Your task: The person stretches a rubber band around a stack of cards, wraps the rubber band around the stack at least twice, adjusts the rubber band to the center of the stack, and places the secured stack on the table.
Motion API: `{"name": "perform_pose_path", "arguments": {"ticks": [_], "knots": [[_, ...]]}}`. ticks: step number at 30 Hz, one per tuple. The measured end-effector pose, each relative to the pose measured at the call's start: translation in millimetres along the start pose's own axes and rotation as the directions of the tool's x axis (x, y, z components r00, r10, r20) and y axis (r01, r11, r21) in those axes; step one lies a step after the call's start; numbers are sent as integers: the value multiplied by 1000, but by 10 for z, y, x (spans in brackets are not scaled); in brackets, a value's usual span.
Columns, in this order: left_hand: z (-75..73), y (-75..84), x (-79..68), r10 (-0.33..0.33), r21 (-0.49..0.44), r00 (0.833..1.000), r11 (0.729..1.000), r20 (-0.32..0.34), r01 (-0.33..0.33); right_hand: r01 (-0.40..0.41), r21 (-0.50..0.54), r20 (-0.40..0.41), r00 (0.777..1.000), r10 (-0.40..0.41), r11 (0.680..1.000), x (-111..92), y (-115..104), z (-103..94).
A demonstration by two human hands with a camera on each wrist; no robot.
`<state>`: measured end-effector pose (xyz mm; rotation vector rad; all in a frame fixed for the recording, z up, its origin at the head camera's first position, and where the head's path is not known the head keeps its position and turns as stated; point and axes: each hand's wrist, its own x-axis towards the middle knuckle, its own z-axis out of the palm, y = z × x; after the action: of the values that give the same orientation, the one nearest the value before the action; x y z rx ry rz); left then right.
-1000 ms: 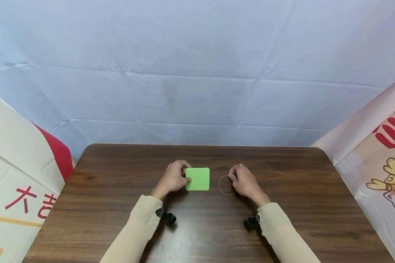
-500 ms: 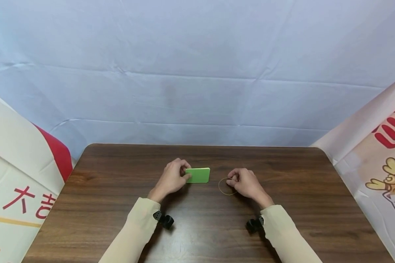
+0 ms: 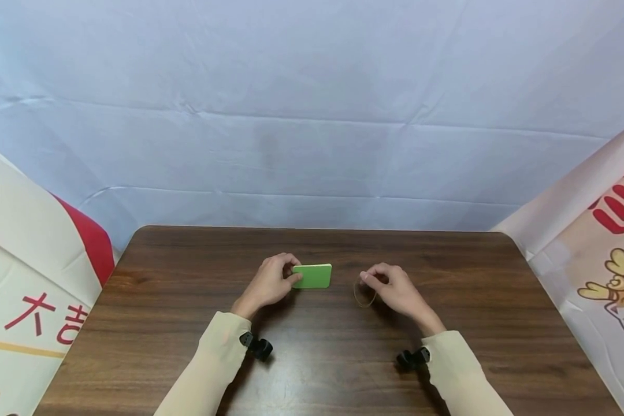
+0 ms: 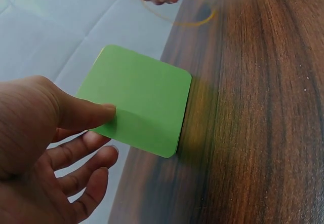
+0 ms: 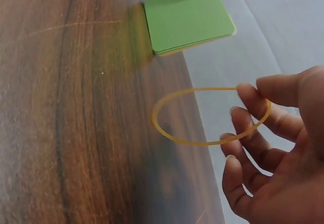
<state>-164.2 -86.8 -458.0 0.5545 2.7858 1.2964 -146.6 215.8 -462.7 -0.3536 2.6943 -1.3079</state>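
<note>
My left hand (image 3: pixel 273 281) pinches a thin stack of green cards (image 4: pixel 144 100) with rounded corners at its left side, thumb on the near face. The stack stands tilted up at the tabletop, and a yellowish layer (image 5: pixel 202 43) shows along its edge in the right wrist view. To the right, apart from the cards, my right hand (image 3: pixel 393 287) pinches a yellow rubber band (image 5: pixel 174 139) between thumb and index finger. The band hangs as a loose, unstretched loop. Its other fingers curl loosely beneath, partly seen through the loop.
Both hands work above a dark wood-grain table (image 3: pixel 312 358). A pale cloth (image 3: pixel 312 144) hangs behind its far edge. Printed banners flank it at the left (image 3: pixel 31 277) and right (image 3: pixel 598 277). A small black camera sits on each wrist.
The green stack has tipped from facing up to a steeper tilt. My right hand has turned and lifted the rubber band, whose loop looks narrower, and the right wrist has shifted right.
</note>
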Motion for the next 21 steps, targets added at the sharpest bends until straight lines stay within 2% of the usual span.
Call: {"name": "perform_pose_path", "arguments": {"ticks": [8, 13, 18, 21], "knots": [[-7, 4, 7, -10, -13, 1000, 1000, 8, 10, 59, 89, -118, 992, -48, 994, -38, -113, -47], [-16, 2, 15, 5, -12, 1000, 1000, 21, -5, 115, 179, -135, 987, -91, 977, -71, -237, -98], [-26, 3, 16, 11, -14, 1000, 1000, 26, -11, 215, 282, -108, 975, -192, 935, -112, -359, -149], [-32, 5, 12, 13, -16, 999, 1000, 31, -13, 306, 335, -97, 952, -290, 891, -129, -428, -178]]}}
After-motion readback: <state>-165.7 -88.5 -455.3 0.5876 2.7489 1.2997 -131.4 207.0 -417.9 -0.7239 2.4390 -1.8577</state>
